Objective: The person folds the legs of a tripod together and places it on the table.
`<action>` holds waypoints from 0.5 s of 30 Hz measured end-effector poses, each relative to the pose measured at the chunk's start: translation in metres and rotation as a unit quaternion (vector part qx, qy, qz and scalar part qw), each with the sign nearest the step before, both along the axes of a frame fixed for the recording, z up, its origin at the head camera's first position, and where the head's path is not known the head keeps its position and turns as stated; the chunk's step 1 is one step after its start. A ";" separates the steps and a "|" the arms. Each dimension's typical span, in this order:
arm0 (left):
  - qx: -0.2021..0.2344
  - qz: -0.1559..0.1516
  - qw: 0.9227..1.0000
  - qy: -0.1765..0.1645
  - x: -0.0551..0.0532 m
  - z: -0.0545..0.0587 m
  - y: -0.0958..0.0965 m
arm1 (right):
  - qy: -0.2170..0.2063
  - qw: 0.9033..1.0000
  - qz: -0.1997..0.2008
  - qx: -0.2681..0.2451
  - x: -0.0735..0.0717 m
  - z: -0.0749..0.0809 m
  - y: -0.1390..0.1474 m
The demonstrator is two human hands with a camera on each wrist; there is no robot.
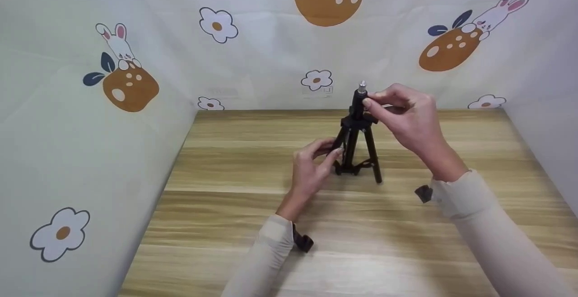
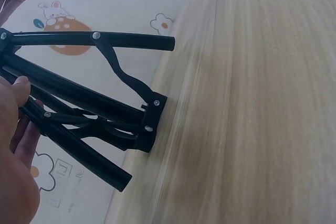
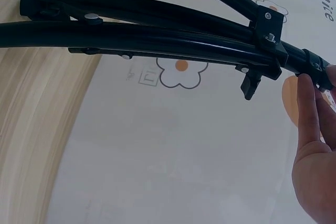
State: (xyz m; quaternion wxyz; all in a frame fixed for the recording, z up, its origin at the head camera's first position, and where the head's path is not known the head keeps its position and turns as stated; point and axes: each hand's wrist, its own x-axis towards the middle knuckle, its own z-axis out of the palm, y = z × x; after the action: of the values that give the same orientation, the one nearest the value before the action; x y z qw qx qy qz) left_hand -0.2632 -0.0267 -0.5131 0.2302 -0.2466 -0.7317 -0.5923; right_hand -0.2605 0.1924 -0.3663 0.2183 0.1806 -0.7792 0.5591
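A small black tripod [image 1: 351, 146] stands near the back of the table, its legs partly spread and a silver screw [image 1: 362, 86] at its top. My left hand [image 1: 312, 166] grips one leg at the left side; in the left wrist view its thumb [image 2: 21, 90] lies against that leg. With thumb and fingertips my right hand [image 1: 413, 116] pinches the upper column just under the screw. The right wrist view shows the column collar [image 3: 315, 66] between those fingers, partly hidden by them. Leg braces [image 2: 123, 72] join a lower hub [image 2: 152, 121].
The wood-grain table [image 1: 216, 225] is bounded by pale printed sheets [image 1: 262, 62] at the back and both sides. Black wrist mounts [image 1: 303, 242] stick out from both sleeves.
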 end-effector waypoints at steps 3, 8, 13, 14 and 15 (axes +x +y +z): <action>-0.002 0.002 1.000 -0.002 0.000 0.000 0.000 | 0.002 1.000 0.003 0.001 0.000 0.000 0.000; 0.003 0.004 1.000 0.001 -0.001 0.000 0.001 | 0.007 1.000 -0.001 0.008 0.000 0.001 0.000; 0.017 0.004 1.000 0.002 -0.001 -0.001 0.003 | 0.019 1.000 -0.004 0.009 -0.001 0.000 0.000; 0.018 0.004 1.000 0.001 -0.001 -0.001 0.003 | 0.021 1.000 -0.005 0.010 -0.001 0.000 0.000; 0.018 0.005 1.000 0.000 -0.001 -0.001 0.003 | 0.022 1.000 -0.004 0.010 -0.002 -0.001 0.000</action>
State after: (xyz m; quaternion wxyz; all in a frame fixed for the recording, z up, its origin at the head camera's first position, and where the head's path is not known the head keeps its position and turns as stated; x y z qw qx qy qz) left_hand -0.2645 -0.0237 -0.5144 0.2376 -0.2389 -0.7221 -0.6043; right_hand -0.2620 0.1927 -0.3669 0.2356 0.1913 -0.7807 0.5463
